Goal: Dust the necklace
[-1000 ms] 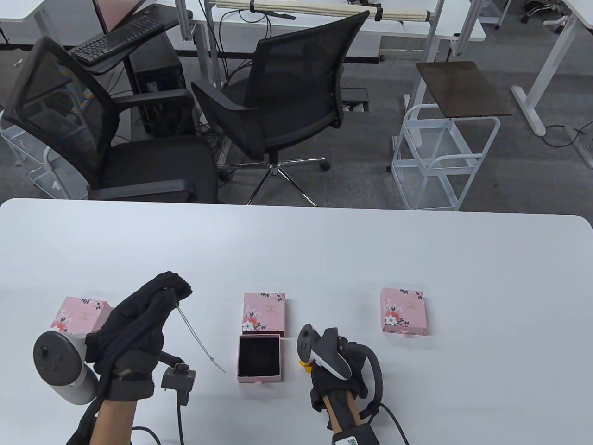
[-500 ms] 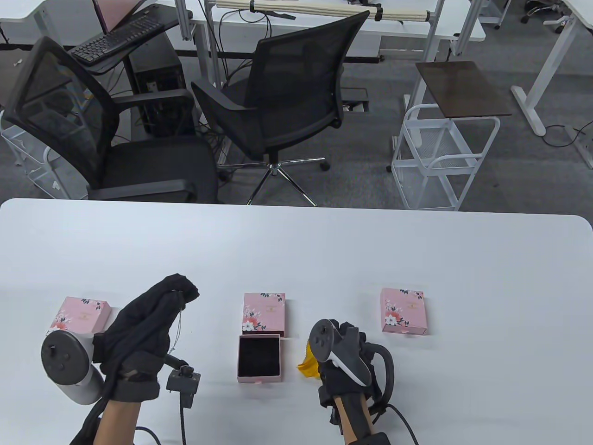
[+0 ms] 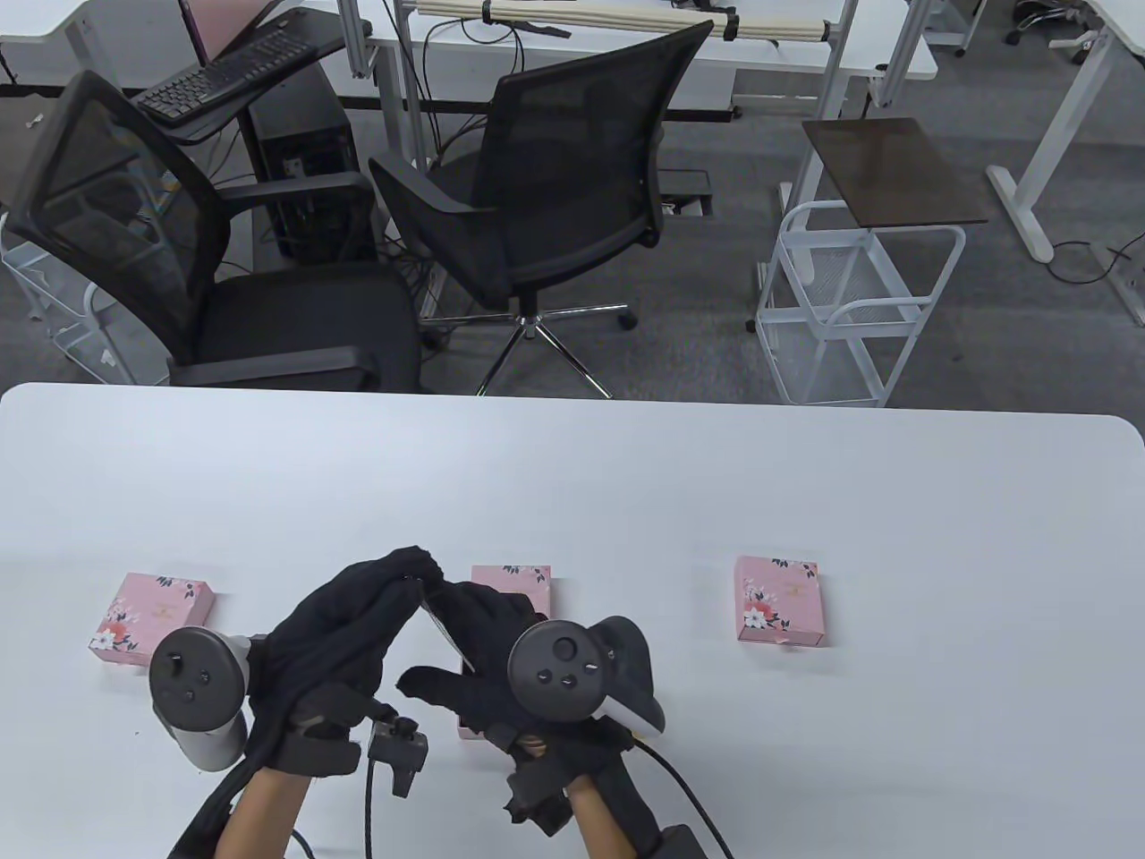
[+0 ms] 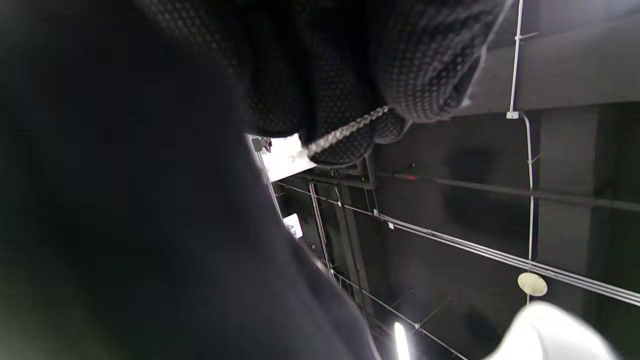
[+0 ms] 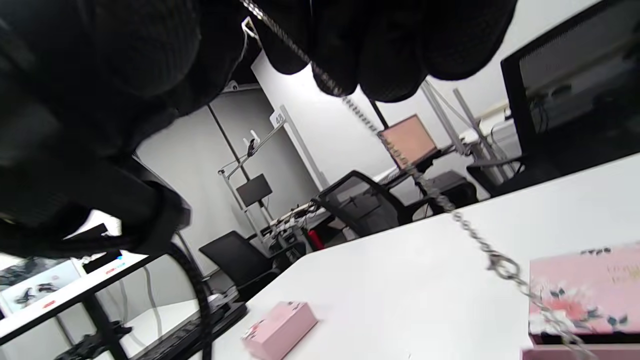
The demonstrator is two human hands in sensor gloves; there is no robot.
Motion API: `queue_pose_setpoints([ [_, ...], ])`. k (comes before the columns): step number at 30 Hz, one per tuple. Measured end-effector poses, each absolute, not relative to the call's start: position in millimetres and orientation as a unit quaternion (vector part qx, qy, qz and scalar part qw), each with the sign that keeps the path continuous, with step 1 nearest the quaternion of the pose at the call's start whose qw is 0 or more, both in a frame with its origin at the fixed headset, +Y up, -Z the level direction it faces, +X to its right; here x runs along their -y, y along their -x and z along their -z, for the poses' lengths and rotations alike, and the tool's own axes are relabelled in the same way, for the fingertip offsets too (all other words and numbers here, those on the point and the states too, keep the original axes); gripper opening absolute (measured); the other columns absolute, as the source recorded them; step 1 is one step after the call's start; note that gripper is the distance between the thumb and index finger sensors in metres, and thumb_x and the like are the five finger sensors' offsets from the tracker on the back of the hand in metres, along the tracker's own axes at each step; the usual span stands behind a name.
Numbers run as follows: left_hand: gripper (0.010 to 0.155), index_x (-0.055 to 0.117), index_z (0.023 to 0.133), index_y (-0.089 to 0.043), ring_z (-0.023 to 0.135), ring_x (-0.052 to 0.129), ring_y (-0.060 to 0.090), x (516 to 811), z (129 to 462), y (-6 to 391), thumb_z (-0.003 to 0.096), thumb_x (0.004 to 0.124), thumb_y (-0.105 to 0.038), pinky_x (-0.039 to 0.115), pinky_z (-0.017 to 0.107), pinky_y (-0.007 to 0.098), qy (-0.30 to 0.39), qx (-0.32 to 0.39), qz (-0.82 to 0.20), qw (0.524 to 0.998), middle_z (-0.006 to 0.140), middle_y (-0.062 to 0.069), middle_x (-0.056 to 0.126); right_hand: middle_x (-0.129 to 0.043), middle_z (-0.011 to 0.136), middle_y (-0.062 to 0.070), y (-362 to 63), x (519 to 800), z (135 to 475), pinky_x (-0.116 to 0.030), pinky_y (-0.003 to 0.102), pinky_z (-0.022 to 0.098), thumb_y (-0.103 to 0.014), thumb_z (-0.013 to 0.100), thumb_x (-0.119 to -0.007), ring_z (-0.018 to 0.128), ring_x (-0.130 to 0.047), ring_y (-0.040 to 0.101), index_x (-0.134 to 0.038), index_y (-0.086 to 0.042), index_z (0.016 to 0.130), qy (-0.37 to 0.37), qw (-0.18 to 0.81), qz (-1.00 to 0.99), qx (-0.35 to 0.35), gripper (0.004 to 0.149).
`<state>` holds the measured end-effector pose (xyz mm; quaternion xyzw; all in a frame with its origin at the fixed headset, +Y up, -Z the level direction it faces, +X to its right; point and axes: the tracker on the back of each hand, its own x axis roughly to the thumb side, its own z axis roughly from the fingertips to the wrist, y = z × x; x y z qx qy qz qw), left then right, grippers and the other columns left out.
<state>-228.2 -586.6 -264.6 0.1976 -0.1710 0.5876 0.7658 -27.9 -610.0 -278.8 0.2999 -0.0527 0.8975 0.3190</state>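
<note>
— So where is the necklace (image 3: 440,619), and which way does it run?

— Up off the worktop (image 3: 626,483), strung between both hands. In the table view its long axis slants from the left hand (image 3: 344,640) at the top down and rightward, behind the right hand (image 3: 487,662). In the right wrist view the chain's loose end, clasp included, dangles toward a pink box (image 5: 582,290).

— And the left grip?

— Narrow — fingertips (image 4: 425,65) pinched together on the chain, as the left wrist view shows.

— The right?

— Its fingers (image 5: 380,55) curl around the chain; the thumb juts out to the left. Two more pink boxes lie on the worktop — one far left (image 3: 152,616), one to the right (image 3: 778,598).
</note>
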Motion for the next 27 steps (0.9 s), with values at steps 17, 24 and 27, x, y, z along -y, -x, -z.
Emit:
queue_pose_setpoints([
  [17,0.037,0.092,0.089,-0.030,0.078,0.093,0.025,586,271,264,0.0548,0.087,-0.044,0.082,0.057,0.045,-0.213,0.123,-0.596,0.764,0.081,-0.001,0.104,-0.081,0.098,0.019,-13,621,304,-0.069,0.056,0.063,-0.034,0.065,-0.076,0.080,-0.082,0.045,-0.077,-0.017,0.096,-0.243,0.362,-0.896,0.080,0.036],
  [24,0.037,0.093,0.089,-0.029,0.078,0.093,0.025,588,275,277,0.0548,0.087,-0.044,0.082,0.057,0.045,-0.218,0.102,-0.595,0.767,0.081,-0.001,0.104,-0.080,0.098,0.019,-39,619,311,-0.069,0.056,0.063,-0.033,0.065,-0.076,0.081,-0.082,0.045,-0.077,-0.016,0.096,-0.215,0.364,-0.902,0.085,0.036],
  [27,0.037,0.093,0.089,-0.029,0.078,0.093,0.025,590,277,278,0.0548,0.087,-0.043,0.082,0.057,0.045,-0.216,0.097,-0.592,0.771,0.081,-0.001,0.104,-0.081,0.097,0.019,-43,617,311,-0.069,0.056,0.063,-0.033,0.065,-0.076,0.080,-0.082,0.045,-0.077,-0.016,0.096,-0.213,0.371,-0.899,0.091,0.036],
])
